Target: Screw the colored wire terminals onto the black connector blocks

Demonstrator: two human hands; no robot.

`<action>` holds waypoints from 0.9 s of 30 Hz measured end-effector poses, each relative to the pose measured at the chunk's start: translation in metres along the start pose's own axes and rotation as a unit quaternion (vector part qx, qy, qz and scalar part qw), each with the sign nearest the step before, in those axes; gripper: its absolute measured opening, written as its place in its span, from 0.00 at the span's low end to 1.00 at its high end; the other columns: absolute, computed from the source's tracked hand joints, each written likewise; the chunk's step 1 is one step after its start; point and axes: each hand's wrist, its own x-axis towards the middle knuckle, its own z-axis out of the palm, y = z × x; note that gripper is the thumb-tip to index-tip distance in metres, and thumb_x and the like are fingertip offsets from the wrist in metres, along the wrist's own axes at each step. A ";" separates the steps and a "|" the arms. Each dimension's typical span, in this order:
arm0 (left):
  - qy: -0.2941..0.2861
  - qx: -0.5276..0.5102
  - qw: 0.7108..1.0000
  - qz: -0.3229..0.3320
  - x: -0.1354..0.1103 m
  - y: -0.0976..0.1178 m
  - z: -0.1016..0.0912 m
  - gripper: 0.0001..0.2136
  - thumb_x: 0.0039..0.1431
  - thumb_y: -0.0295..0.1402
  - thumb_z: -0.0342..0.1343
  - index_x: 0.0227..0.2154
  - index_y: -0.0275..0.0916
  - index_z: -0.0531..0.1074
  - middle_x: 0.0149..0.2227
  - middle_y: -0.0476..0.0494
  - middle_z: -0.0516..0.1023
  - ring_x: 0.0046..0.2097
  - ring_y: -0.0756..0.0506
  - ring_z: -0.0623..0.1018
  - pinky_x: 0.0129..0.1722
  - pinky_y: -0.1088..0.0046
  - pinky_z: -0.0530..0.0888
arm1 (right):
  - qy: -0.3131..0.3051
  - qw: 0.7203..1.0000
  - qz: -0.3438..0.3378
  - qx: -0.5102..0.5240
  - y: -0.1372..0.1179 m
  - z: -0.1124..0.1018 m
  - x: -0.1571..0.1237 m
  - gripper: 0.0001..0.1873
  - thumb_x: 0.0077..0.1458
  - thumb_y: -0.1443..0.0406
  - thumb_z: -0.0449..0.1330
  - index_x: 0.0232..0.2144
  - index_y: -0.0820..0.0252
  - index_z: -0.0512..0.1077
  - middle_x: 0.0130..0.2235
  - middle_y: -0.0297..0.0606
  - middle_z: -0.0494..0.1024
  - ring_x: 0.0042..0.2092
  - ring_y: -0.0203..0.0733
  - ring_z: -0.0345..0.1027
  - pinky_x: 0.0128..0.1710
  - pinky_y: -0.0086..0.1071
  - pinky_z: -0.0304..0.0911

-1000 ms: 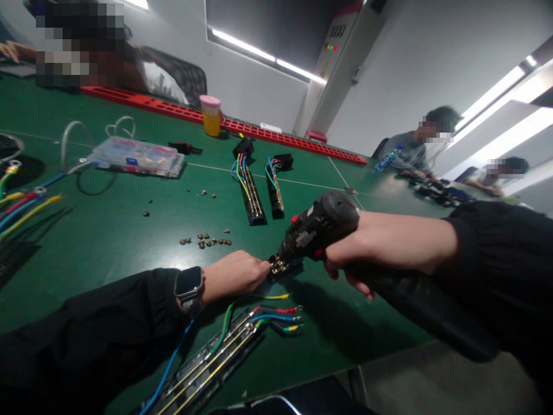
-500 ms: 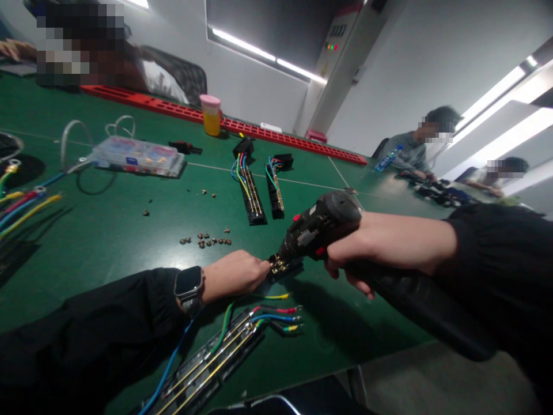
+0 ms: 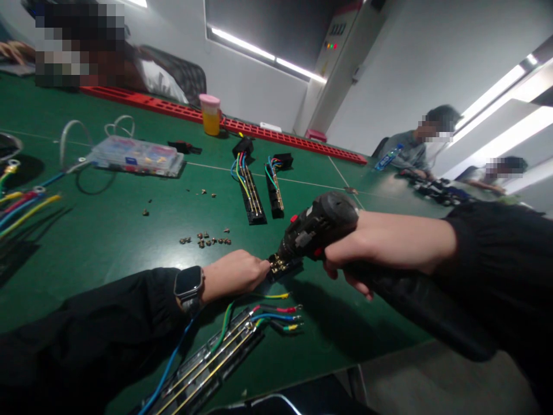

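Observation:
My right hand [image 3: 352, 248] is wrapped round a black cordless drill [image 3: 309, 227], its nose pointing down and to the left. The drill's tip meets a small black block with brass terminals [image 3: 283, 266] on the green table. My left hand [image 3: 237, 272], a watch on its wrist, pinches the left end of that block; the fingertips are partly hidden. Below it lies a long black strip with brass bars [image 3: 211, 360] and red, blue and yellow-green wires [image 3: 276, 317]. Several small screws [image 3: 209, 240] lie in a loose group beyond my left hand.
Two wired black strips [image 3: 253, 199] lie farther back. A clear parts box [image 3: 138, 157] and a pink-lidded cup [image 3: 211, 115] stand near a red slotted rail [image 3: 280, 136]. Loose wires [image 3: 26, 210] lie at left. Other people sit at the far left and far right.
The drill and my right hand have shifted very slightly to the left. My left hand stays in place on the block.

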 end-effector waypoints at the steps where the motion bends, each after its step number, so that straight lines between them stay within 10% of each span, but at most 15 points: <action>1: 0.003 -0.003 1.000 0.001 0.000 0.000 0.000 0.13 0.74 0.31 0.43 0.34 0.37 0.70 0.28 0.45 0.79 0.25 0.49 0.76 0.25 0.70 0.58 | 0.000 1.000 0.001 -0.002 0.000 0.000 0.000 0.07 0.52 0.69 0.60 0.23 0.63 0.71 0.19 0.32 0.71 0.21 0.35 0.70 0.21 0.24 0.67; 27: -0.003 0.015 1.000 0.004 0.001 0.000 0.002 0.12 0.73 0.31 0.45 0.35 0.37 0.71 0.28 0.45 0.79 0.25 0.48 0.74 0.25 0.69 0.58 | 0.010 1.000 0.001 0.015 0.002 0.002 -0.001 0.05 0.50 0.69 0.61 0.23 0.62 0.71 0.22 0.32 0.72 0.21 0.35 0.70 0.19 0.24 0.66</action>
